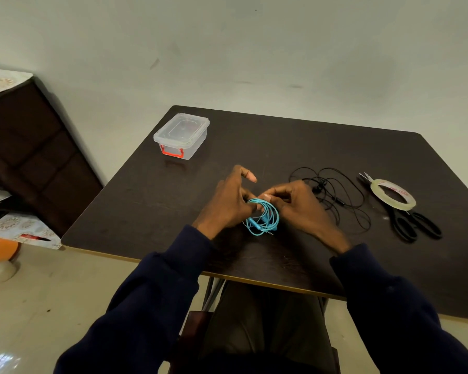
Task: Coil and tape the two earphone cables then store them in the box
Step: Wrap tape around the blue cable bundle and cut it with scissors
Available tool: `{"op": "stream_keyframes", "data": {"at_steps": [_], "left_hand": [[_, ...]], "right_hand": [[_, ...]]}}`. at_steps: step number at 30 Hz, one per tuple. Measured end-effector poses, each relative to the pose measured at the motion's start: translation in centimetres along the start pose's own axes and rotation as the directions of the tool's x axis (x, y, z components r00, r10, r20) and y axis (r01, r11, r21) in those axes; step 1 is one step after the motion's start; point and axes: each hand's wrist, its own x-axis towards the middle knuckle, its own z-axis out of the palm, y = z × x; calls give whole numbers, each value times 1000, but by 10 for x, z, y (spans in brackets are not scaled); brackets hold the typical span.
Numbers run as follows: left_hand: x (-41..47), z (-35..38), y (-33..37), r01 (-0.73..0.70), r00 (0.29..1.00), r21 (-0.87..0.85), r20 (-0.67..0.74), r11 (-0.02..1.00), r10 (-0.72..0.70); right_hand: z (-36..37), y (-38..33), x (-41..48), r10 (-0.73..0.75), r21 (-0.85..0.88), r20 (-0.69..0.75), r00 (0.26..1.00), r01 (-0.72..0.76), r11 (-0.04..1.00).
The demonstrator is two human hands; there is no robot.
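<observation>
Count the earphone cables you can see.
2: a coiled turquoise earphone cable gripped between left hand and right hand; a loose black earphone cable lying right of them.

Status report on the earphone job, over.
Left hand, right hand both pinch the blue coil. Black earphones uncoiled, box closed. Nothing in the way.

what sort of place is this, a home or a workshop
Most likely a room in a home: a dark wooden table against a bare painted wall, with a dark cabinet topped by a patterned cloth beside it. The left hand and right hand hold a blue earphone cable.
</observation>
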Motion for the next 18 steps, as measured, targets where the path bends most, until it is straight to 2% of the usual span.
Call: {"op": "stream_keyframes", "data": {"at_steps": [6,12,18], "left_hand": [[-1,-1,-1,10,999,-7,-46,1000,-10],[-3,1,2,-26,999,80,-40,996,29],[-7,7,6,-131,988,243,-48,961,147]], "right_hand": [[-1,-2,-6,41,72,30,999,-43,996],[-1,-1,-4,16,25,41,999,-17,1000],[2,0,-1,0,-103,15,1000,1,995]]}}
